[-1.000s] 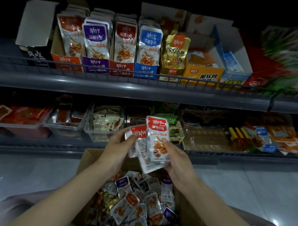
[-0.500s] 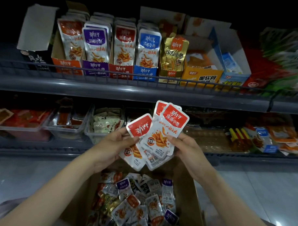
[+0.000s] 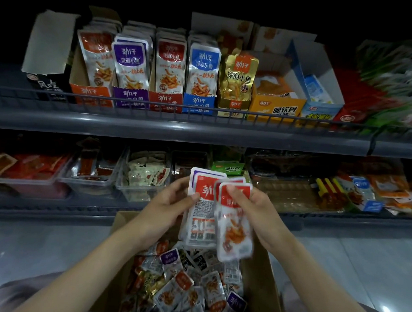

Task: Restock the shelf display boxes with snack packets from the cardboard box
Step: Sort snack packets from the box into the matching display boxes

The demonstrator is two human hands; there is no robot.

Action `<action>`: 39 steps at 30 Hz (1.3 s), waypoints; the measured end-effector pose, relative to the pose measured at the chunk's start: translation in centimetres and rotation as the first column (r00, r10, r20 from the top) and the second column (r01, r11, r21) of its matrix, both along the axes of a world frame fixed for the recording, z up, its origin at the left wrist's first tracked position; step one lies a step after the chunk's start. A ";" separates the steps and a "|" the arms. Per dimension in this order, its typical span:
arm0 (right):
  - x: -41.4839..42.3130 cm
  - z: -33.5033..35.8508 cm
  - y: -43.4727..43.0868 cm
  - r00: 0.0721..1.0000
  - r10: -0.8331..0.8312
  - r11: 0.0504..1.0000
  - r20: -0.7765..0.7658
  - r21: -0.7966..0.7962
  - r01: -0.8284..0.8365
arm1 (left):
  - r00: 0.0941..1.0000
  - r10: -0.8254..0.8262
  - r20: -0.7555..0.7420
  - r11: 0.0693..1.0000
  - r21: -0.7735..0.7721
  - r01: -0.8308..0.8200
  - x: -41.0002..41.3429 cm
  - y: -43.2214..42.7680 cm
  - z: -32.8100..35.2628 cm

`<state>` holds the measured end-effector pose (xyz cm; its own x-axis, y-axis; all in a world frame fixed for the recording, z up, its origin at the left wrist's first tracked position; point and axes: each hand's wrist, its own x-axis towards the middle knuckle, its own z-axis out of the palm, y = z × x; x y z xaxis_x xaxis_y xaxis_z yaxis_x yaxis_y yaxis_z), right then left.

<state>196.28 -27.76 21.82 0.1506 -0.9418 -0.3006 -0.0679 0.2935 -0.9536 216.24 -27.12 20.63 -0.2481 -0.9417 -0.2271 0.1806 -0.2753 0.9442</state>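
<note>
Red-topped snack packets (image 3: 201,216), long axis upright, hang over the cardboard box (image 3: 263,293): left hand (image 3: 161,208) grasps the stack, right hand (image 3: 256,211) pinches the front one. Matching red display box (image 3: 165,98) lies above-left, nearer the left hand.

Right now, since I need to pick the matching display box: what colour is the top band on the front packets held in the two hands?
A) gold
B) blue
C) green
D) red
D: the front packets, gripped between the left hand and the right hand above the cardboard box, both show red top bands.
</note>
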 end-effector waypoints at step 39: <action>1.6 0.8 -0.7 0.956 -0.288 0.958 0.064 -0.002 0.288 | 0.996 -0.086 -0.014 0.927 0.365 0.085 -1.8 -0.7 0.0</action>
<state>197.85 -28.43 22.58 -0.1093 -0.9511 -0.2888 0.0776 0.2815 -0.9564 214.43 -27.85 20.61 -0.3231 -0.7687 -0.5520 0.1397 -0.6156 0.7756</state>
